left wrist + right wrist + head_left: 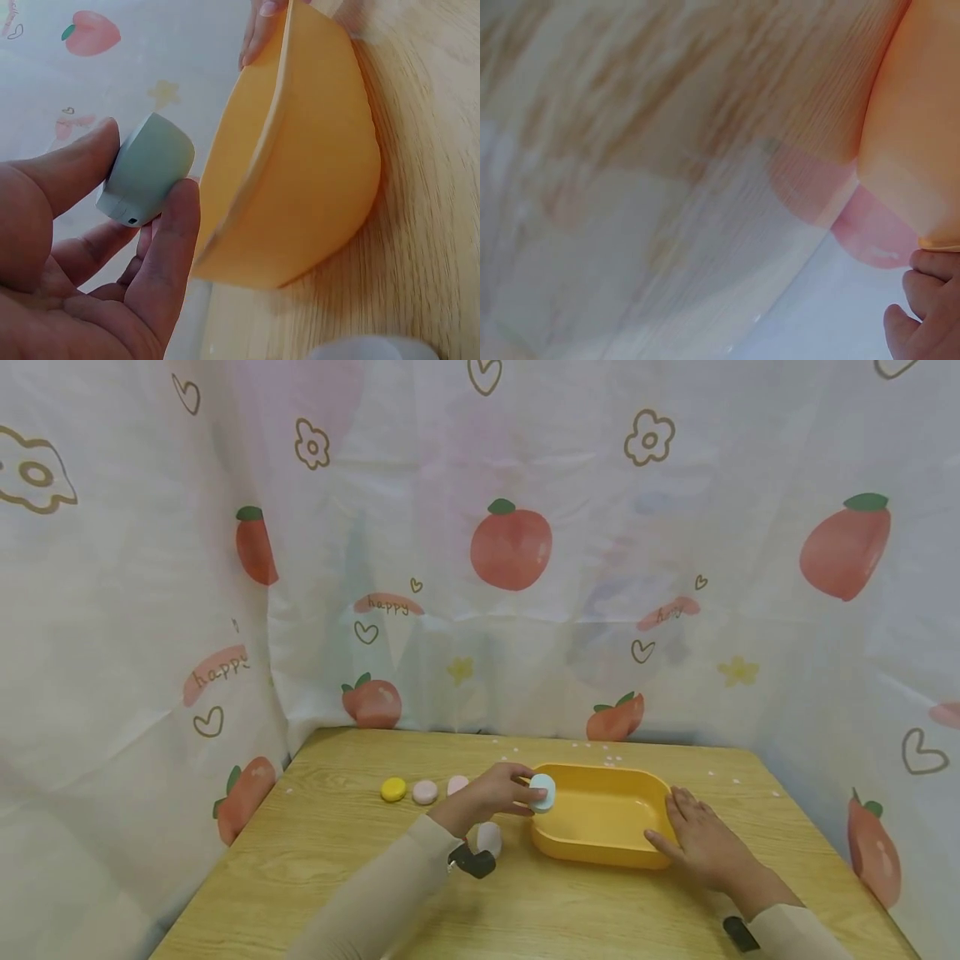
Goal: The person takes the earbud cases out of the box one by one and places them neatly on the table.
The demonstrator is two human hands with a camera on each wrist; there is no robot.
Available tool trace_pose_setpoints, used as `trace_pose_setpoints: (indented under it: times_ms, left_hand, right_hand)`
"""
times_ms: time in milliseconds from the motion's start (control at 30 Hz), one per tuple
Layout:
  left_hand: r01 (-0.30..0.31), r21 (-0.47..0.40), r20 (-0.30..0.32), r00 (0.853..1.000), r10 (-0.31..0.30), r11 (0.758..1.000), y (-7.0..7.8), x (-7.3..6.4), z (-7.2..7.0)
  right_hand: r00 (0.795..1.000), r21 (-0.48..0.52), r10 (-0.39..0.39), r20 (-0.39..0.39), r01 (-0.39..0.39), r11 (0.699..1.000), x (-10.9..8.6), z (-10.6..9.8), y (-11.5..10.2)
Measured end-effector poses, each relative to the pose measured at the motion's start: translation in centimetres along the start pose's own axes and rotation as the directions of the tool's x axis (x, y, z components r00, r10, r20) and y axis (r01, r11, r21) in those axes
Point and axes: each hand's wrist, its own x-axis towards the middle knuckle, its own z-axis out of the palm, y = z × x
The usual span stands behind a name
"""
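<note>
A small pale mint-green rounded case [542, 793] with a tiny dark port on one edge is pinched between the thumb and fingers of my left hand [498, 790]. In the head view it is at the left rim of a yellow plastic basin [600, 854]; in the left wrist view the case [150, 169] appears held beside the basin's outer wall [322, 165]. My right hand [705, 839] rests on the basin's right rim with its fingers extended. Only part of that hand [934, 300] shows in the right wrist view.
Left of the basin on the wooden table [337, 852] lie a yellow round piece [393, 789], a pale pink round piece [424, 792], another pink one [457, 784] partly hidden by my left hand, and a whitish piece [489, 840] near that wrist. A printed curtain [562, 652] surrounds the table.
</note>
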Motion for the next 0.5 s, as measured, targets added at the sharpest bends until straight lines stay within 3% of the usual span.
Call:
trace_pose_setpoints:
  times_ms: [300, 500]
  left_hand:
    - [0.002, 0.025, -0.002, 1.000, -0.002, 1.000, -0.4, -1.5, -2.0]
    - [0.028, 0.042, -0.044, 0.999, -0.026, 0.999, -1.1, -2.0, -3.3]
  right_hand:
    - [1.000, 0.026, 0.003, 0.019, -0.003, 1.000, 0.2, -0.1, 0.1]
    - [1.000, 0.033, 0.007, 0.021, -0.008, 0.999, 0.1, -0.2, -0.1]
